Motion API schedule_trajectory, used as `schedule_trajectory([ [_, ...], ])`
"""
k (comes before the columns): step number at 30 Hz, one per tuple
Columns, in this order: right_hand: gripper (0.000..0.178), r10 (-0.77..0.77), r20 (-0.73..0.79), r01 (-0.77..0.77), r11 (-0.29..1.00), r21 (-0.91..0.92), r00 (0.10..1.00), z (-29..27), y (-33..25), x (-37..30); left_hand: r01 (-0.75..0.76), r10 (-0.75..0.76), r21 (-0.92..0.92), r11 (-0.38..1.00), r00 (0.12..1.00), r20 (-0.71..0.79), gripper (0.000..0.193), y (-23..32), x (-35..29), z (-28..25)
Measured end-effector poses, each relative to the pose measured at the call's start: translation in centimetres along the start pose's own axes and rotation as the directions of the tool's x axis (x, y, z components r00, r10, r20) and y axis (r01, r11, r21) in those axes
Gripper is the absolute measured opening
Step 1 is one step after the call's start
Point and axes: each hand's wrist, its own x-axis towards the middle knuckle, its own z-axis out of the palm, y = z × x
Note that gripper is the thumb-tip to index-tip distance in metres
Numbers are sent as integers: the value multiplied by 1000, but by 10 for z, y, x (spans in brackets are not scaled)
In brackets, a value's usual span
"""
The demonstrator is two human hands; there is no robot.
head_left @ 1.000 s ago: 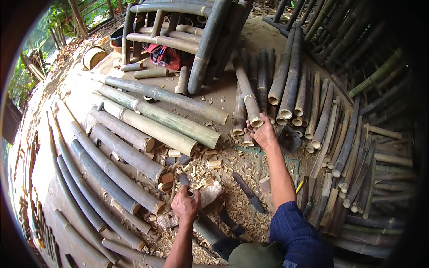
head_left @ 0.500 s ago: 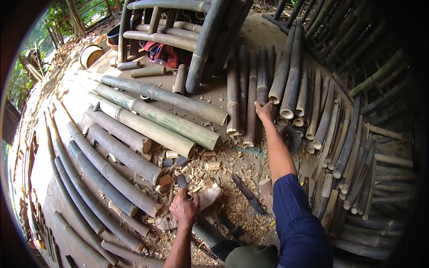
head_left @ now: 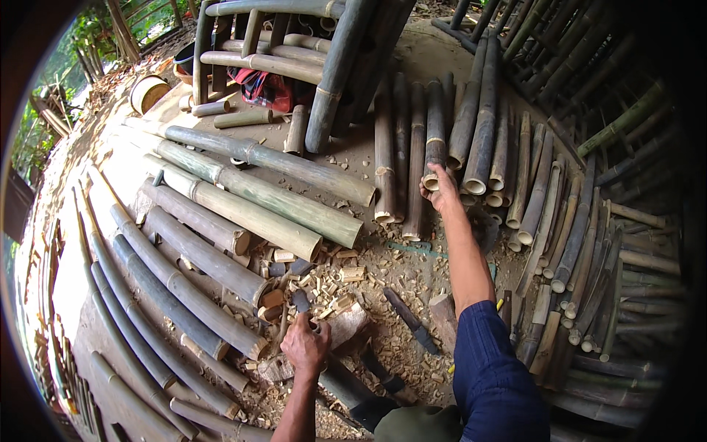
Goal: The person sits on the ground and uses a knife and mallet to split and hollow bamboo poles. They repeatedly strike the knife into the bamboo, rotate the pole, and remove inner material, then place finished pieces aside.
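Observation:
My right hand (head_left: 442, 190) reaches forward, its fingers closed round the near end of a dark bamboo pole (head_left: 435, 140). The pole's hollow pale cut end shows beside the fingers. It lies in a row of similar bamboo poles pointing toward me. My left hand (head_left: 305, 342) is closed in a fist low in the middle, over a rough wooden block (head_left: 346, 324). A dark grey piece (head_left: 300, 300) sticks out beyond this fist; what the fist grips is mostly hidden. Nearby on the ground lies a long dark-bladed knife (head_left: 409, 317).
Wood chips (head_left: 368, 283) litter the ground around the block. Large green bamboo poles (head_left: 287, 202) lie to the left, with more dark poles (head_left: 184, 295) nearer. A bamboo bench frame (head_left: 331, 88) stands at the back. Stacked bamboo (head_left: 574, 228) fills the right side.
My right hand has closed round the pole's end and come slightly nearer. The pole's end is now raised, showing its hollow opening. The left hand has hardly moved.

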Motion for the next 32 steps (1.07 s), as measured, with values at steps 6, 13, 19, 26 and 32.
schedule_trajectory([
  [6, 37, -45, -73, 35, 990, -134, 996, 2, 15, -6, 11, -10, -16, 1000, 999, 31, 35, 0, 1, 0],
  [13, 35, -65, -22, 67, 991, 115, 998, -3, 10, -2, 20, -20, -11, 1000, 997, 69, 36, 5, 0, -5],
  [19, 35, -148, -34, 152, 963, 224, 988, -7, -5, -22, -7, 9, -42, 999, 999, 40, 35, 0, 0, -6],
  [26, 33, -165, -24, 167, 974, 156, 986, -21, -32, -33, 11, -10, -28, 1000, 999, 35, 36, 1, -1, -3],
  [32, 32, -170, -17, 171, 984, 54, 985, -11, -16, -36, -13, 13, -6, 1000, 999, 35, 36, -3, 0, -1],
])
